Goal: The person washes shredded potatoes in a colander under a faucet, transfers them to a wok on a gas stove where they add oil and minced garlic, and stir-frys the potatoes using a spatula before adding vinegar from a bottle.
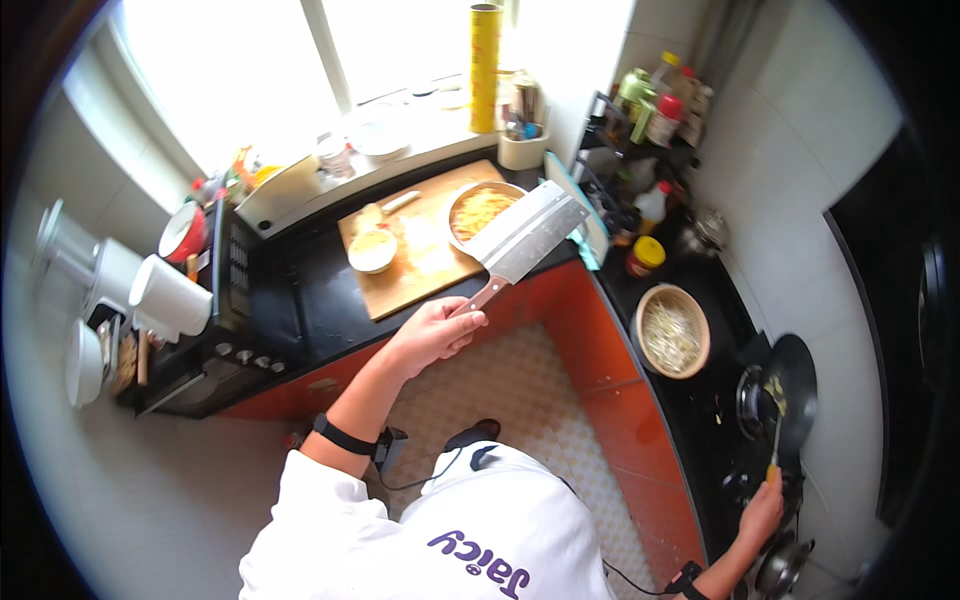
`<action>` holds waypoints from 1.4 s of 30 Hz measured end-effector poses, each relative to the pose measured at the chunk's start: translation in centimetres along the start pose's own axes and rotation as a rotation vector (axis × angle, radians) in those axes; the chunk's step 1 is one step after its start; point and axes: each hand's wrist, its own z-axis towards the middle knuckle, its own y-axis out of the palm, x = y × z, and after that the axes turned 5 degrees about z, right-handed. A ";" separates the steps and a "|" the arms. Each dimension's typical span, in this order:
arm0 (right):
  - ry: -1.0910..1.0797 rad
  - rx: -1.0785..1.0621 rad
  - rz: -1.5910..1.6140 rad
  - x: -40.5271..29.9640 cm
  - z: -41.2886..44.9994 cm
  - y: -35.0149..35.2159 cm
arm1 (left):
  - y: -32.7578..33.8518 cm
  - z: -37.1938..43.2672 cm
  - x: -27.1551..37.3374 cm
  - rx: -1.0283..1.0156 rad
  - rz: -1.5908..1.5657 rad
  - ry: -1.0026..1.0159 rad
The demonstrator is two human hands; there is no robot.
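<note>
My left hand (435, 334) grips the wooden handle of a cleaver (532, 232), its wide blade raised in front of the counter corner. Behind the blade, partly hidden, a round bowl of shredded yellow-orange food (478, 208) stands on a wooden cutting board (416, 281). A small bowl with pale yellow contents (372, 251) and a white stalk-like piece (401, 202) are also on the board. At the lower right my right hand (763, 510) holds a yellow-handled spatula (778, 439), its far end in a dark wok (802, 382) with some yellow-green food (776, 391).
A round basket of bean sprouts (673, 334) sits on the right counter beside a yellow-lidded jar (646, 256). Bottles (664, 120) crowd the rear corner. A utensil holder (523, 150) and a tall yellow tube (484, 67) stand by the window. A black oven (232, 300) is at left.
</note>
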 end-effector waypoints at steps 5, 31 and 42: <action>0.078 0.024 -0.010 1.8 5.8 5.2 | -6.5 -3.5 -5.1 0.298 0.017 0.021; 0.267 0.020 0.098 -1.9 4.4 3.8 | -24.5 7.1 -15.4 0.701 -0.012 -0.087; 0.057 0.087 0.138 -4.4 -0.6 -1.2 | -28.6 4.0 -17.0 0.712 -0.005 0.038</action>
